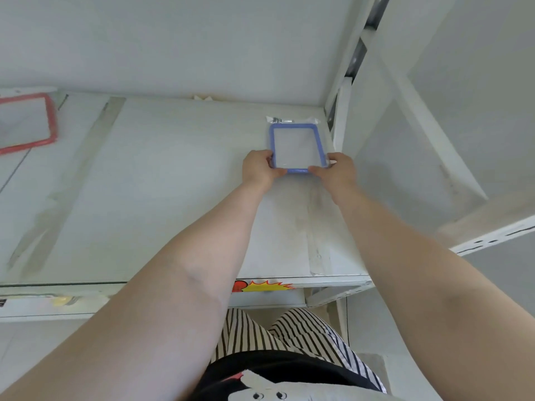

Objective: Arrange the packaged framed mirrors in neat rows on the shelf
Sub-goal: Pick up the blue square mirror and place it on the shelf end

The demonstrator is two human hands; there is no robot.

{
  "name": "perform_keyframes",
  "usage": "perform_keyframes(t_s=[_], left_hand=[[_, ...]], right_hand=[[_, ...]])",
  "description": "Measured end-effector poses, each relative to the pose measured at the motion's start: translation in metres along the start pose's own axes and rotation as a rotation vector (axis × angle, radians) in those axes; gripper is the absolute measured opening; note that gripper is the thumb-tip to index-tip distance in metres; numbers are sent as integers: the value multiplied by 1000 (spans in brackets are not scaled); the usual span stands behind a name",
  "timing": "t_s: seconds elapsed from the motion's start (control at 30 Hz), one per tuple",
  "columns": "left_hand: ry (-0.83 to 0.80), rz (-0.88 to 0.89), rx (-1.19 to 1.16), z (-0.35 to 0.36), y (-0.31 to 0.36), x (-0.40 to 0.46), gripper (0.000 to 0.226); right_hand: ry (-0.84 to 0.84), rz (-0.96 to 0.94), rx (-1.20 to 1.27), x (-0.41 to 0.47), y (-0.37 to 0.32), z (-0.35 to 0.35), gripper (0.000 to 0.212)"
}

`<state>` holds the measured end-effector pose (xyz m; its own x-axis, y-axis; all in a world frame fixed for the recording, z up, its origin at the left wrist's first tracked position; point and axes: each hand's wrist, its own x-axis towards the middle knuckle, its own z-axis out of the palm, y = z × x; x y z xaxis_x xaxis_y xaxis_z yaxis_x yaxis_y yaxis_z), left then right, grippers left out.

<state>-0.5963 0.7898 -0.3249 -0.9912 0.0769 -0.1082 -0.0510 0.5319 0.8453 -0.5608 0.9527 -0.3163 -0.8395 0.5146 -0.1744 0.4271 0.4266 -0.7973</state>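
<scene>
Now both hands, left hand point(260, 166) and right hand point(337, 169), have fingers grasping the blue mirror point(298, 146), flat in the shelf point(173, 183) back right corner. Next, probably straighten it and let go.

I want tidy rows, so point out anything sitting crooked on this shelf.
The red-framed mirror at the far left lies tilted against the shelf edges. The blue-framed mirror in both hands sits squarer.

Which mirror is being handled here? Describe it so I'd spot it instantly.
Look at the white shelf, far right back corner beside the upright post. There the left hand and right hand grip the blue-framed mirror, in clear packaging. The only other mirror, far left, is red-framed.
</scene>
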Motion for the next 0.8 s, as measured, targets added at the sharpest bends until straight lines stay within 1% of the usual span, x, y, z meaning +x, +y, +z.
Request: perform_keyframes(t_s=[0.03,0.07,0.13,0.17,0.33,0.47,0.6,0.8], left_hand=[[-6,-10,-1,3,-3,2,48],[-8,-3,7,5,-5,2,45],[-9,-5,27,8,-9,3,20],[-3,-5,28,10,-13,4,18],[2,20,88,7,-9,1,43],[14,-10,108,1,-2,-5,63],[39,8,166,-18,7,-17,59],[-41,81,325,-65,15,-57,56]], right_hand=[[4,-12,-32,2,2,1,59],[13,-16,-73,3,4,1,60],[20,-6,-159,4,9,3,62],[20,3,-173,4,11,4,62],[17,5,-191,3,11,6,65],[33,12,-258,0,6,3,68],[66,-31,-285,-17,-9,-5,63],[-69,-193,-349,-71,-46,-13,52]])
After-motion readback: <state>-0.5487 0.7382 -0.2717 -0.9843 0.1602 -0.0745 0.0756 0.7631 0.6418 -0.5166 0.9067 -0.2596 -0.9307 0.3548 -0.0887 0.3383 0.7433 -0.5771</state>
